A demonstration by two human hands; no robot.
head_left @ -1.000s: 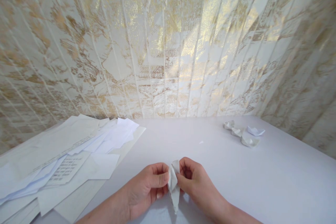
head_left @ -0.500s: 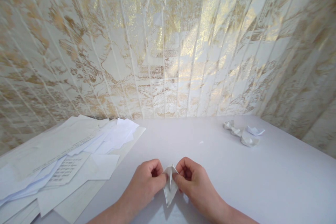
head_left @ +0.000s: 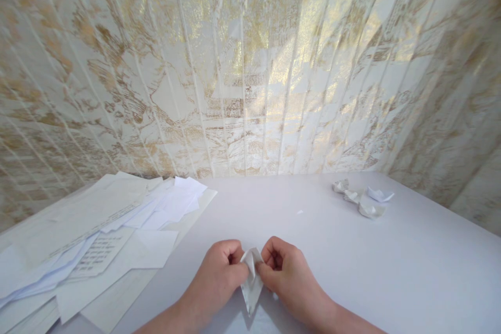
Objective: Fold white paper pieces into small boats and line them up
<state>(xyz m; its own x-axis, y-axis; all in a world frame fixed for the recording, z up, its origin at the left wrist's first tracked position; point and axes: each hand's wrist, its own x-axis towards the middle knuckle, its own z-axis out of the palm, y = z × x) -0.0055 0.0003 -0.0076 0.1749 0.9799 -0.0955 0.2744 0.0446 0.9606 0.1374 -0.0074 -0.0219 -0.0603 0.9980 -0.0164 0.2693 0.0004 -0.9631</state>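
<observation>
A small piece of folded white paper (head_left: 251, 292) is held upright between my two hands, its pointed end downward, just above the table. My left hand (head_left: 222, 271) pinches its left side between thumb and curled fingers. On the opposite side, my right hand (head_left: 287, 274) grips it with thumb and bent forefinger. A crease or opening runs down the middle of the paper between the two thumbs. The fingertips behind the paper are hidden.
Loose paper sheets (head_left: 113, 266), some printed, are heaped on the left of the white table (head_left: 313, 235). Several small folded paper pieces (head_left: 371, 207) lie at the back right. A tiny paper scrap (head_left: 300, 212) lies beyond my hands. A patterned curtain (head_left: 242, 73) hangs behind.
The folded paper looks a little wider and more spread at the top, and its point sits slightly lower. Both hands keep their pinch and have barely shifted.
</observation>
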